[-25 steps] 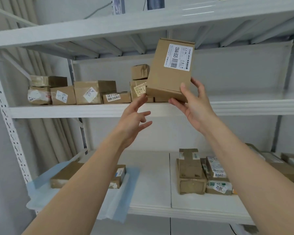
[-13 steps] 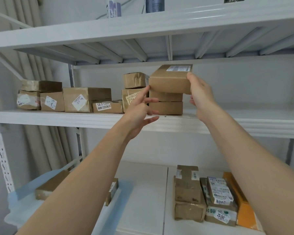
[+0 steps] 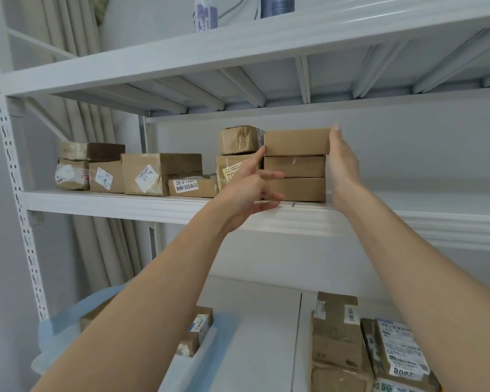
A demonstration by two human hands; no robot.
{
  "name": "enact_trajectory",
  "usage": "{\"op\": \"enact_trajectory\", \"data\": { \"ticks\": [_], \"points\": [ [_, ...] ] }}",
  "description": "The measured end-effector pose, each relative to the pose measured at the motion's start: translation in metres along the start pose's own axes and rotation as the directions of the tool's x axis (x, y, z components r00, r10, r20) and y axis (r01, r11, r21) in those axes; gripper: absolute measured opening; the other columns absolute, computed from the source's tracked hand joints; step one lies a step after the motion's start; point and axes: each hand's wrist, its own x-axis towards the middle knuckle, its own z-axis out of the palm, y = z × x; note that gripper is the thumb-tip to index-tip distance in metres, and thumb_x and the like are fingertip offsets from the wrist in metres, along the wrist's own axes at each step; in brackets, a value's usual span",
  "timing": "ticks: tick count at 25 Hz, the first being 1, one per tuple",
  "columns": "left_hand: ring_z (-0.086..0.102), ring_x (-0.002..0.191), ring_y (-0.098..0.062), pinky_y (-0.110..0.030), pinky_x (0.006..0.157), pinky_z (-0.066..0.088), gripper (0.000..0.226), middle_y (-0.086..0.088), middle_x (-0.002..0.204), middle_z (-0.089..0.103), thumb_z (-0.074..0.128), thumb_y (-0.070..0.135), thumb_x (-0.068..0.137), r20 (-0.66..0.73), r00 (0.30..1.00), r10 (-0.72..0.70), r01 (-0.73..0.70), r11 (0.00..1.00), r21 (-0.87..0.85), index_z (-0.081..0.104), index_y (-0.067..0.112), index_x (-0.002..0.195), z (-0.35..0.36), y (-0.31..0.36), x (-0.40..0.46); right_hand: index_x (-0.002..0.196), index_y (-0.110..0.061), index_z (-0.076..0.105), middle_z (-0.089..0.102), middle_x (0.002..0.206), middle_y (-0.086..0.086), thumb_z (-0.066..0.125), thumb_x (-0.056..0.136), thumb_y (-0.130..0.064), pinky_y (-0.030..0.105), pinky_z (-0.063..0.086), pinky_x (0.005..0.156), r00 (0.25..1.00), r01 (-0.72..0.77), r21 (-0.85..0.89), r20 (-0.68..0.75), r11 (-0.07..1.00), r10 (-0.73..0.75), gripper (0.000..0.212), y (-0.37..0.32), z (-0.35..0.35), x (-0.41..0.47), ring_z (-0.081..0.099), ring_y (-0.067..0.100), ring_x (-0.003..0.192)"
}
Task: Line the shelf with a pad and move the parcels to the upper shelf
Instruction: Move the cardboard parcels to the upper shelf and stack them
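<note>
White upper shelf (image 3: 153, 206), parcels stacked.
Your right hand (image 3: 341, 162) lies flat against the top parcel (image 3: 296, 142); left hand (image 3: 249, 190), fingers apart, fingertip touching it.

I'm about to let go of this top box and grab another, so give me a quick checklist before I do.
1. Top parcel lies flat on the stack: ok.
2. Lined up with the two boxes below: not ok, its right end juts out slightly.
3. Right hand steadies the parcel's right end, fingers straight: ok.
4. Left hand touches its lower left corner with a fingertip: ok.
5. Stack sits fully on the upper shelf: ok, though close to the front edge.
6. Parcels left on the lower shelf: ok, several are waiting.
</note>
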Motion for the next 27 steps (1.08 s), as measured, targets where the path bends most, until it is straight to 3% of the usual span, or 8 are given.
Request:
{"op": "enact_trajectory", "data": {
  "ticks": [2, 7, 12, 18, 21, 23, 25, 27],
  "points": [
    [0.067, 0.086, -0.022, -0.034, 0.077, 0.059, 0.092, -0.003, 0.121, 0.063, 0.040, -0.021, 0.082, 0.001, 0.999, -0.035, 0.035, 0.999, 0.002, 0.028, 0.039, 0.150, -0.003, -0.003, 0.005, 0.127, -0.047, 0.054, 0.051, 0.141, -0.007, 0.035, 0.056, -0.095, 0.051, 0.034, 0.111, 0.999, -0.038, 0.089, 0.041, 0.995, 0.035, 0.087, 0.014, 0.003, 0.010, 0.044, 0.023, 0.133],
    [0.065, 0.075, -0.018, -0.021, 0.057, 0.052, 0.096, -0.003, 0.119, 0.067, 0.042, -0.019, 0.081, 0.011, 1.000, -0.024, 0.024, 0.999, 0.021, 0.023, 0.044, 0.151, 0.001, -0.015, 0.008, 0.123, -0.062, 0.047, 0.054, 0.132, -0.009, 0.052, 0.059, -0.081, 0.046, 0.038, 0.109, 0.996, 0.075, 0.042, 0.037, 0.996, -0.077, 0.068, 0.033, 0.009, 0.025, 0.048, 0.020, 0.126],
    [0.063, 0.070, -0.016, -0.021, 0.057, 0.052, 0.097, -0.006, 0.115, 0.067, 0.043, -0.021, 0.079, 0.001, 1.000, 0.005, -0.005, 1.000, -0.012, 0.024, 0.042, 0.151, 0.001, -0.021, 0.013, 0.107, -0.048, 0.061, 0.056, 0.128, -0.006, 0.052, 0.058, -0.073, 0.042, 0.044, 0.104, 0.994, 0.104, 0.116, 0.005, 0.988, -0.105, 0.055, 0.027, 0.007, 0.021, 0.053, 0.017, 0.119],
    [0.067, 0.073, -0.018, -0.023, 0.061, 0.054, 0.093, -0.008, 0.116, 0.069, 0.042, -0.023, 0.078, 0.013, 0.999, 0.049, -0.048, 0.995, -0.085, 0.035, 0.039, 0.147, -0.003, -0.031, 0.010, 0.078, -0.033, 0.052, 0.060, 0.114, 0.003, 0.047, 0.073, -0.053, 0.041, 0.046, 0.099, 0.967, 0.204, 0.079, -0.173, 0.976, -0.189, 0.021, 0.022, 0.003, 0.009, 0.055, 0.025, 0.113],
    [0.067, 0.070, -0.017, -0.024, 0.063, 0.052, 0.075, -0.008, 0.113, 0.071, 0.036, -0.021, 0.078, -0.021, 0.998, 0.062, -0.065, 0.985, -0.162, 0.056, 0.024, 0.134, -0.014, -0.036, 0.001, 0.084, -0.027, 0.052, 0.058, 0.103, 0.003, 0.049, 0.082, -0.032, 0.024, 0.045, 0.088, 0.864, 0.413, 0.014, -0.324, 0.911, -0.386, 0.007, 0.021, 0.004, -0.001, 0.055, 0.022, 0.102],
    [0.066, 0.068, -0.015, -0.023, 0.065, 0.052, 0.066, -0.006, 0.107, 0.073, 0.034, -0.021, 0.078, -0.030, 0.998, 0.055, -0.060, 0.978, -0.198, 0.066, 0.017, 0.120, -0.021, -0.039, -0.006, 0.087, -0.021, 0.052, 0.050, 0.091, -0.006, 0.050, 0.083, -0.018, 0.013, 0.040, 0.076, 0.734, 0.580, -0.035, -0.411, 0.814, -0.541, 0.005, 0.021, 0.006, -0.013, 0.052, 0.010, 0.087],
    [0.066, 0.069, -0.015, -0.022, 0.065, 0.053, 0.061, -0.004, 0.101, 0.074, 0.033, -0.020, 0.079, -0.021, 0.999, 0.030, -0.034, 0.975, -0.221, 0.069, 0.016, 0.113, -0.028, -0.044, -0.013, 0.082, -0.022, 0.052, 0.050, 0.086, -0.006, 0.049, 0.082, -0.006, 0.014, 0.040, 0.071, 0.626, 0.706, 0.003, -0.471, 0.708, -0.621, 0.015, 0.026, 0.007, -0.030, 0.049, -0.001, 0.078],
    [0.065, 0.071, -0.015, -0.022, 0.065, 0.054, 0.058, -0.004, 0.100, 0.073, 0.033, -0.019, 0.080, 0.003, 1.000, -0.014, 0.015, 0.970, -0.241, 0.069, 0.014, 0.111, -0.038, -0.053, -0.020, 0.080, -0.023, 0.051, 0.051, 0.084, -0.004, 0.047, 0.081, 0.003, 0.022, 0.042, 0.069, 0.600, 0.762, 0.079, -0.460, 0.643, -0.654, 0.027, 0.042, 0.012, -0.054, 0.049, 0.002, 0.077]
  ]
}}
